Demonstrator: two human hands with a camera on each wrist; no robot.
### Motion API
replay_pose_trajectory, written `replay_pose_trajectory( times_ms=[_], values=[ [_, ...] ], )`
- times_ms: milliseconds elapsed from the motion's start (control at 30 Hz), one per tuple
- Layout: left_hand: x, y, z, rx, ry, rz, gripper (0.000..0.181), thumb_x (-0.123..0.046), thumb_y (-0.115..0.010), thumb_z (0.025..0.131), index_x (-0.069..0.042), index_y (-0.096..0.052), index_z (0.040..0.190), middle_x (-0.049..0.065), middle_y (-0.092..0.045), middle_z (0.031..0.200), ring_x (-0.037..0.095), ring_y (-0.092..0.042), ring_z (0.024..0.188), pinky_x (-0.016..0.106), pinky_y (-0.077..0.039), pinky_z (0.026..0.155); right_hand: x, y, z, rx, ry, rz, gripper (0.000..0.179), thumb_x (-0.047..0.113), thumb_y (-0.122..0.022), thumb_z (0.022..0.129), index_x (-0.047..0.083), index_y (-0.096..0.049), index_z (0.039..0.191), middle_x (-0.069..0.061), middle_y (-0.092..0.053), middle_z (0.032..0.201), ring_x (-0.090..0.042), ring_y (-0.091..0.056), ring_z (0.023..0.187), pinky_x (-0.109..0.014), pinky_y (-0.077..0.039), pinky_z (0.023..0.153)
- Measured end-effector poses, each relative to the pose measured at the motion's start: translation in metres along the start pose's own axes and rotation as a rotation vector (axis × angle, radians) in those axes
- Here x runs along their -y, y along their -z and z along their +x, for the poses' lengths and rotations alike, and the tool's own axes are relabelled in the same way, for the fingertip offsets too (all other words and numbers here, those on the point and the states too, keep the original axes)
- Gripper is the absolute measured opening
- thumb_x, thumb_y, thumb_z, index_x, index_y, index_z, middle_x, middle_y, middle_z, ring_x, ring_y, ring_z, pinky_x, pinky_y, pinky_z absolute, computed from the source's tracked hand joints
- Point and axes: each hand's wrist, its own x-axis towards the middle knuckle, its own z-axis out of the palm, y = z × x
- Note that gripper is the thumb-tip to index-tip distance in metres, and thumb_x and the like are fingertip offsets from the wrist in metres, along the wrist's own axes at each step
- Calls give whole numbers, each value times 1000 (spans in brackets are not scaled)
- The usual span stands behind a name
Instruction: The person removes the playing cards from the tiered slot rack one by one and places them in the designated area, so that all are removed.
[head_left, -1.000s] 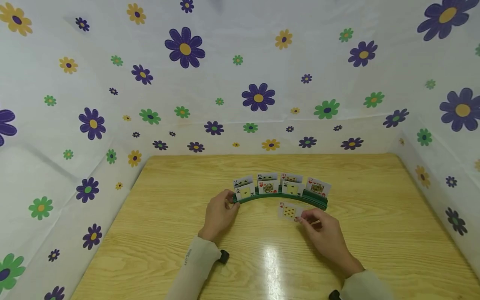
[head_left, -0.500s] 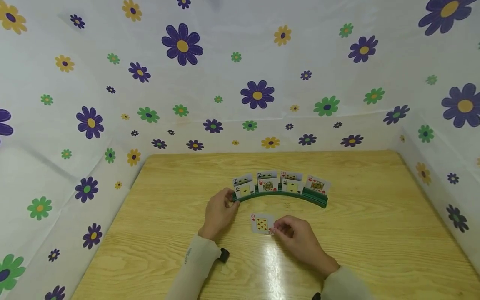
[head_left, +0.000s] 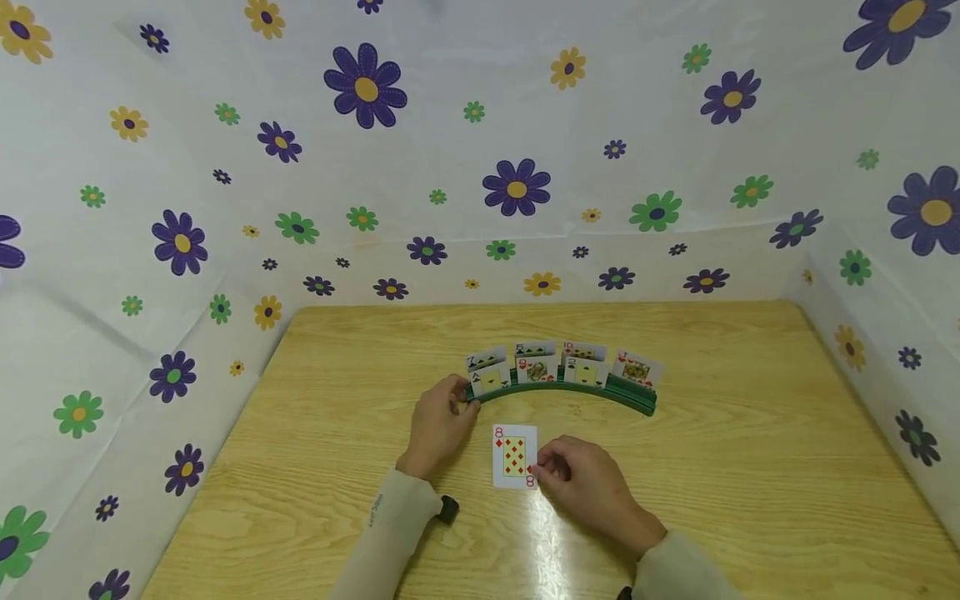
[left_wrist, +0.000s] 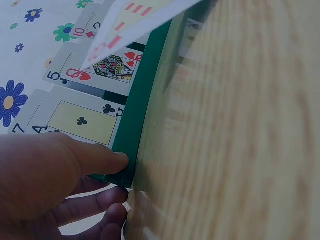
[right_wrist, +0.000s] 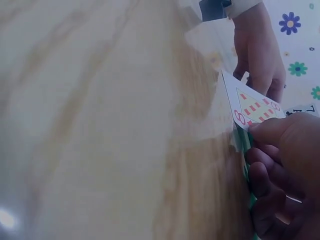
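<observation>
My right hand (head_left: 588, 483) pinches the lower right corner of an eight of diamonds playing card (head_left: 514, 457) between thumb and fingers. Its face is toward the head camera, in front of a curved green card holder (head_left: 630, 402). At the holder's left end, my left hand (head_left: 438, 425) grips it; the left wrist view shows the thumb (left_wrist: 102, 159) on its front. The holder's front row has an ace of clubs (head_left: 490, 379), a queen of hearts (head_left: 537, 371) and a two (head_left: 585, 373). Partly hidden behind stand a seven, a five and a ten of diamonds (head_left: 583, 352).
A red-suited jack (head_left: 636, 369) stands at the holder's right end, with bare green rail in front. The holder rests on a wood-grain table (head_left: 337, 358). White flowered sheeting (head_left: 442, 158) rises at the back and both sides.
My right hand has carried the eight of diamonds left and closer to me from near the holder's right end. The card now faces the head camera more squarely. My left hand has stayed put.
</observation>
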Motion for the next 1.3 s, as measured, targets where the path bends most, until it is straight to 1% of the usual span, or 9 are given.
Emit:
replay_pose_trajectory(
  times_ms=[100, 200, 367, 467, 667, 867, 967, 1133, 1300],
  values=[
    [0, 0, 0, 2, -3, 7, 22, -14, -80, 100, -8, -73, 120, 7, -74, 101, 7, -52, 67, 24, -41, 62, 0, -1, 0, -8, 9, -20, 11, 16, -85, 95, 20, -75, 91, 15, -64, 81, 5, -48, 66, -19, -44, 62],
    [-1, 0, 0, 6, 4, 12, 23, -15, -80, 100, -8, -73, 120, 8, -74, 102, 7, -52, 67, 24, -41, 63, 1, -2, 0, -16, 2, -40, 14, 18, -86, 94, 21, -74, 88, 16, -63, 79, 5, -47, 65, -20, -43, 62],
    [-1, 0, 1, 5, 7, 10, 23, -14, -80, 99, -8, -73, 120, 8, -74, 102, 8, -51, 66, 24, -40, 62, 2, -4, 0, -26, -4, -90, 23, 21, -88, 92, 26, -68, 80, 16, -57, 74, 4, -44, 63, -21, -40, 60],
    [0, -1, 1, 6, 7, 7, 23, -14, -80, 99, -8, -73, 120, 8, -74, 102, 8, -51, 67, 24, -40, 63, 3, -4, 0, -30, 1, -102, 27, 21, -88, 91, 28, -66, 77, 16, -55, 72, 4, -43, 62, -21, -39, 60],
    [1, -2, 2, 1, 5, 15, 24, -15, -81, 99, -8, -73, 121, 7, -75, 102, 8, -51, 68, 24, -40, 63, 3, -5, -1, -36, 6, -104, 27, 21, -89, 90, 28, -66, 76, 17, -56, 71, 5, -44, 61, -21, -40, 59],
    [2, -1, 2, 2, 15, 22, 24, -16, -80, 100, -8, -73, 122, 8, -75, 103, 9, -51, 69, 24, -40, 65, 4, -6, -1, -22, -29, -109, 28, 24, -90, 91, 29, -66, 77, 17, -57, 72, 4, -45, 62, -21, -40, 61],
    [2, -1, 2, 3, 17, 22, 25, -16, -80, 100, -8, -73, 122, 8, -75, 104, 9, -52, 69, 24, -40, 65, 4, -5, -1, -22, -34, -76, 26, 23, -88, 92, 28, -66, 78, 17, -58, 72, 4, -46, 62, -21, -41, 61],
    [2, -1, 1, -5, -3, 16, 24, -15, -80, 99, -8, -73, 121, 8, -75, 103, 9, -52, 69, 24, -41, 64, 3, -2, 0, -26, -31, 26, 23, 15, -84, 95, 23, -68, 82, 14, -61, 72, 2, -50, 62, -20, -46, 61],
    [2, 0, 2, -2, -7, 13, 24, -15, -81, 99, -8, -72, 121, 8, -75, 103, 8, -52, 69, 24, -41, 64, 1, 4, 5, -38, -38, 70, 19, 11, -82, 97, 19, -68, 86, 11, -61, 73, 0, -51, 64, -21, -47, 62]
  ],
)
